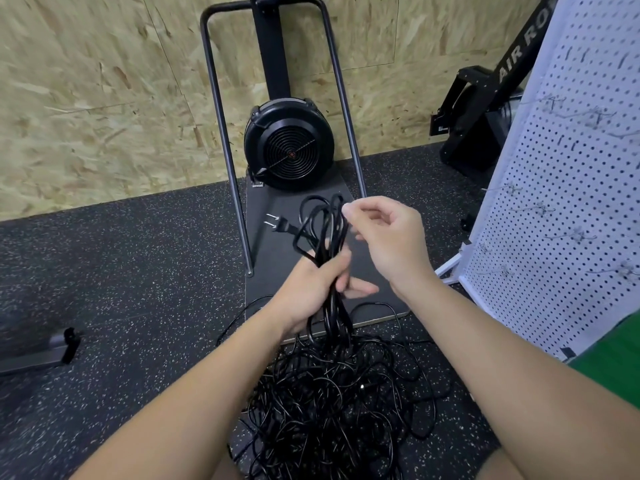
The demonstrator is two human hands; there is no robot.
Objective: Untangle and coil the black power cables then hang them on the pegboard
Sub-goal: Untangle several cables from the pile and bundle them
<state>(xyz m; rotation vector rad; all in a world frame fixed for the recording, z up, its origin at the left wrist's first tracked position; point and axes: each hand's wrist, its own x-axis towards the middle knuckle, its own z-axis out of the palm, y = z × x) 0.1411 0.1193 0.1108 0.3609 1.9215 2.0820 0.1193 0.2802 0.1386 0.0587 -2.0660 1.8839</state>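
Observation:
My left hand (317, 289) grips a bundle of black cable loops (323, 230) upright. The loops rise above the fist, and a two-prong plug (277, 225) sticks out to the left. My right hand (384, 235) hovers just right of the loop tops, thumb and fingers curled together at a strand; whether it pinches the cable is unclear. Below my hands a large tangled pile of black power cables (332, 403) lies on the floor, with strands running up into my left fist. The white pegboard (568, 209) stands at the right, with several metal hooks on it.
A black fan machine (289, 145) with a metal frame (221, 116) stands on a dark base plate (270, 271) against the chipboard wall. A black rowing machine (485, 109) is at the back right. A dark bar (41, 355) lies at the left on the speckled rubber floor.

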